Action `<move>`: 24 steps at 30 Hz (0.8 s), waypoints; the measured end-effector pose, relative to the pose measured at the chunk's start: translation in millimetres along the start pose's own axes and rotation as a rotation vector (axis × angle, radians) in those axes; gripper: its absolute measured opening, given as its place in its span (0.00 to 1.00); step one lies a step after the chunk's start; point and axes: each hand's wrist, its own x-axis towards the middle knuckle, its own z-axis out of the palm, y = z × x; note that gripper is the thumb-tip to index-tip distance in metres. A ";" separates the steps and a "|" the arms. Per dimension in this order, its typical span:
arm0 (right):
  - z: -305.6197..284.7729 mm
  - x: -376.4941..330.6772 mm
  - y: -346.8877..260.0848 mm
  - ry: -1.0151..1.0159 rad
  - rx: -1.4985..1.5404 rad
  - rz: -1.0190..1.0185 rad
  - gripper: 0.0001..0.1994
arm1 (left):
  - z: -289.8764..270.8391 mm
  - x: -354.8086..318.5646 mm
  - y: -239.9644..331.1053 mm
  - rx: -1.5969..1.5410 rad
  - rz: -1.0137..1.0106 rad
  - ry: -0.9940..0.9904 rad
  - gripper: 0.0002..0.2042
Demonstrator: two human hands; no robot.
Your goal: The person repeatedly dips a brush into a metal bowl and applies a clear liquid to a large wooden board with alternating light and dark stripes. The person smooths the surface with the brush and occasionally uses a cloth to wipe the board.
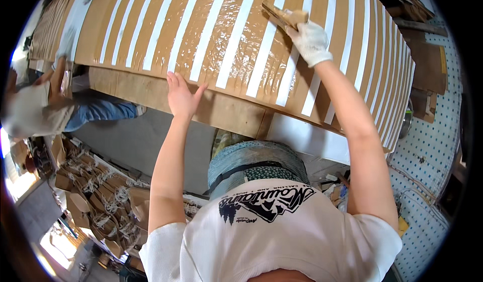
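A long stack of brown sheets [146, 23] with white stripes covers the bench, and its middle looks wet and glossy. My right hand [313, 41], in a white glove, is closed round the handle of a wide wooden brush [279, 16]. The brush lies over the striped surface at the upper right of centre; its bristles are not clearly visible. My left hand [182, 95] is bare, with its fingers stretched out and the fingertips touching the near edge of the sheets. Its thumb stands apart from the fingers.
Another person [35, 103] in blue trousers works at the bench's left end. Bundles of brown card pieces with white string [103, 201] lie at lower left. A dotted pale blue surface [427, 151] runs along the right, with brown boards [422, 66] beside it.
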 end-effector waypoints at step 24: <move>58.5 11.7 -184.8 0.069 0.073 -0.412 0.17 | -27.3 38.6 -115.3 -0.216 -0.199 0.192 0.46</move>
